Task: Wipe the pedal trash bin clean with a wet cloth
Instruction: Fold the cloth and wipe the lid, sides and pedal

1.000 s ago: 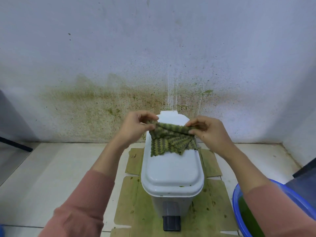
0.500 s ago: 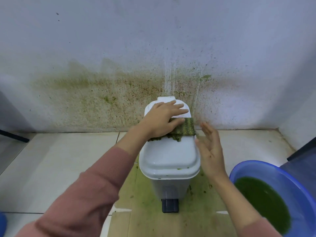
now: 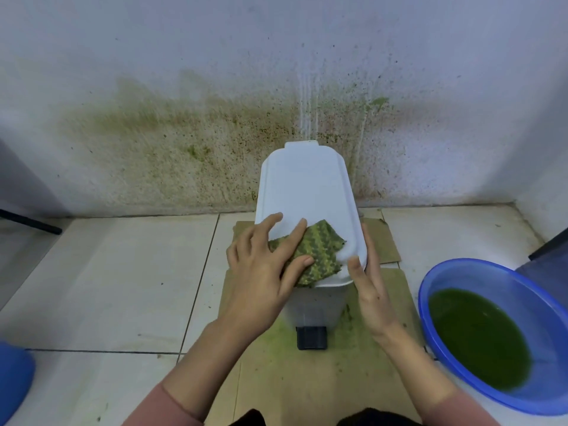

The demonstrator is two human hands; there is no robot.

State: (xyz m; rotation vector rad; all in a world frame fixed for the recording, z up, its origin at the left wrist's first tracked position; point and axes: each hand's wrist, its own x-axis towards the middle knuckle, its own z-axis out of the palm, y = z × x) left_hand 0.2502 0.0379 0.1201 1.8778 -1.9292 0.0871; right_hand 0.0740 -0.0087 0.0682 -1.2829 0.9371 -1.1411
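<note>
Green-spattered wall and pale floor tiles frame the scene; a sheet of cardboard [image 3: 322, 379] lies under the pedal trash bin [image 3: 310, 204]. Left hand [image 3: 261, 272] presses flat, fingers spread, on the wet cloth [image 3: 316, 253] – half a second ago that cloth sat at the lid's far end, now it is at the near edge; one stroke along the lid looks done, the sides still to wipe. Right hand [image 3: 368, 287] is open, holding nothing, steadying the lid's right rim – beside it, the blue basin [image 3: 430, 290] of green water.
</note>
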